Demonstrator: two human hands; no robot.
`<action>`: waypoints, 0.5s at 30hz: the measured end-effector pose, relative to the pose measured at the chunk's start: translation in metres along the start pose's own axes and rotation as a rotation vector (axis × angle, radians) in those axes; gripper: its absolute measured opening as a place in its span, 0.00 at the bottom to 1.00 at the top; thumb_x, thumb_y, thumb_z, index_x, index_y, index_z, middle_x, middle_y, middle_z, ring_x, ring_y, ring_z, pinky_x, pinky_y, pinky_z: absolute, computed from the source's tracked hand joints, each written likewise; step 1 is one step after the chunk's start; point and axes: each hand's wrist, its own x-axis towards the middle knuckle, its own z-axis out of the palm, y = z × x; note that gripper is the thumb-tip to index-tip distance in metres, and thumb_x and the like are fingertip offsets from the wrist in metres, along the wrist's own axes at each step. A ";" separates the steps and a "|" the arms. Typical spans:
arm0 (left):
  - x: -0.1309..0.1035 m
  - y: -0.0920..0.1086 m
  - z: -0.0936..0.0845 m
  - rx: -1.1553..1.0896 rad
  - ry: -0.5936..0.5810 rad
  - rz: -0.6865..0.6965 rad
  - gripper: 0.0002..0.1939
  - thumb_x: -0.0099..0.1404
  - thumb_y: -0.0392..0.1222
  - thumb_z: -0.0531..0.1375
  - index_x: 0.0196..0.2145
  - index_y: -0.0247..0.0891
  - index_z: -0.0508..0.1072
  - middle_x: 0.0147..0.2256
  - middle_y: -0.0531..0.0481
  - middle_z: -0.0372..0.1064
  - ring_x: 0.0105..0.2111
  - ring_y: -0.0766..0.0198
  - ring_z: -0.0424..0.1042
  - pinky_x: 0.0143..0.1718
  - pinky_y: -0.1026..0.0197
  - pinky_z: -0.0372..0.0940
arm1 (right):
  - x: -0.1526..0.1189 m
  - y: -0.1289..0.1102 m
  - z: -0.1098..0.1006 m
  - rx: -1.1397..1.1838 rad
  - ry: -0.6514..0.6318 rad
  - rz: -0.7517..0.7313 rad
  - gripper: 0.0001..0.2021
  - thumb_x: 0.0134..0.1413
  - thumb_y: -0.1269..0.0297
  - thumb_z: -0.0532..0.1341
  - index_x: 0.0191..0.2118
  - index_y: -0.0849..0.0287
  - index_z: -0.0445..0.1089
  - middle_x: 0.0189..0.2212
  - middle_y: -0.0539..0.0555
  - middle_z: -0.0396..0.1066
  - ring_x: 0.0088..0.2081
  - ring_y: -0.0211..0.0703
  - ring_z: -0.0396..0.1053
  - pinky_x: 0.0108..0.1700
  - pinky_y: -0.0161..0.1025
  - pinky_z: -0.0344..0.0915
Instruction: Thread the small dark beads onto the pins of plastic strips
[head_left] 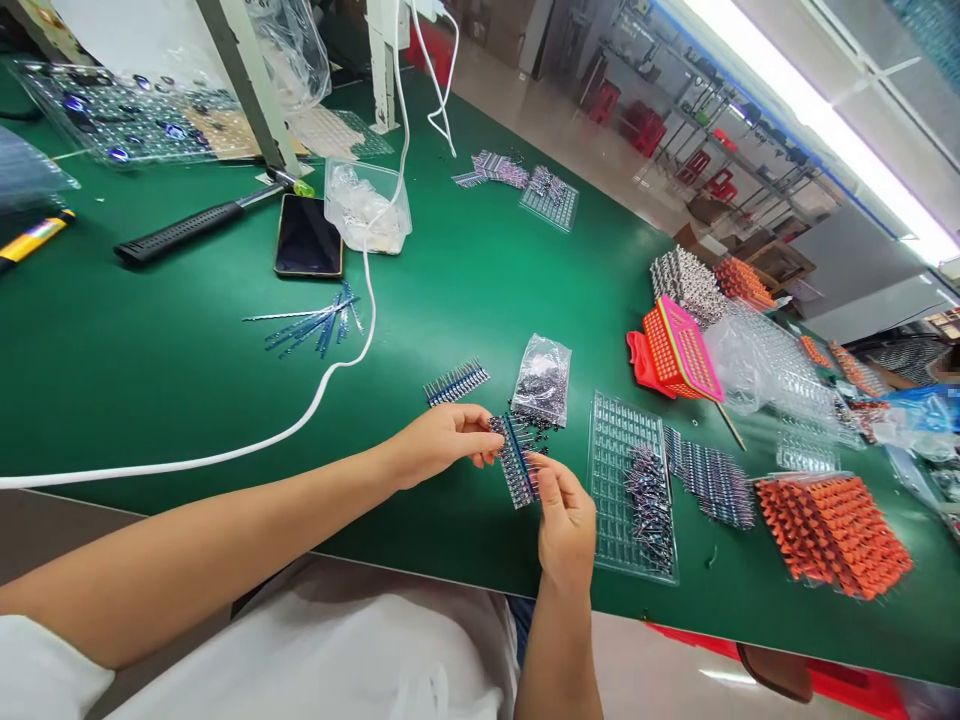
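A strip of small pin-like parts on a blue carrier [514, 462] is held between both hands above the table's near edge. My left hand [450, 440] pinches its upper left end. On the strip's right side, my right hand [564, 505] grips the pins with thumb and fingers. Just beyond my left hand lies a similar strip [457, 382]. A clear bag of small dark parts [542, 380] rests behind the held strip, with loose dark pieces spilled at its near edge. To the right of my right hand is a clear compartment tray [619, 480] with a heap of pin parts [649, 508].
A white cable [319, 395] crosses the green table [187, 380]. Blue strips [322, 322], a phone [309, 238], a hammer [184, 230] and a plastic tub [367, 205] lie at left. Orange parts [832, 535] and a pink-orange basket [679, 350] stand at right.
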 end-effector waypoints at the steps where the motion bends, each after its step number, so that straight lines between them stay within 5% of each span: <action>1: 0.000 -0.001 0.000 -0.041 0.003 -0.012 0.12 0.57 0.46 0.68 0.30 0.34 0.72 0.26 0.53 0.72 0.27 0.68 0.70 0.35 0.62 0.66 | -0.002 0.003 -0.003 0.023 0.027 0.000 0.18 0.59 0.49 0.61 0.45 0.57 0.78 0.36 0.54 0.78 0.36 0.43 0.72 0.39 0.39 0.68; 8: -0.002 -0.005 0.003 -0.181 0.044 -0.101 0.14 0.56 0.45 0.69 0.29 0.34 0.71 0.26 0.52 0.73 0.29 0.67 0.72 0.35 0.64 0.65 | -0.029 0.027 -0.021 0.124 0.163 -0.028 0.13 0.60 0.55 0.62 0.45 0.56 0.76 0.31 0.51 0.74 0.30 0.37 0.69 0.35 0.38 0.67; 15: -0.005 -0.006 0.010 -0.011 -0.019 -0.056 0.12 0.57 0.46 0.67 0.30 0.36 0.71 0.26 0.54 0.72 0.28 0.66 0.69 0.33 0.63 0.64 | -0.028 0.025 -0.020 0.162 0.241 -0.114 0.14 0.58 0.59 0.64 0.49 0.54 0.74 0.36 0.52 0.73 0.35 0.38 0.70 0.38 0.38 0.68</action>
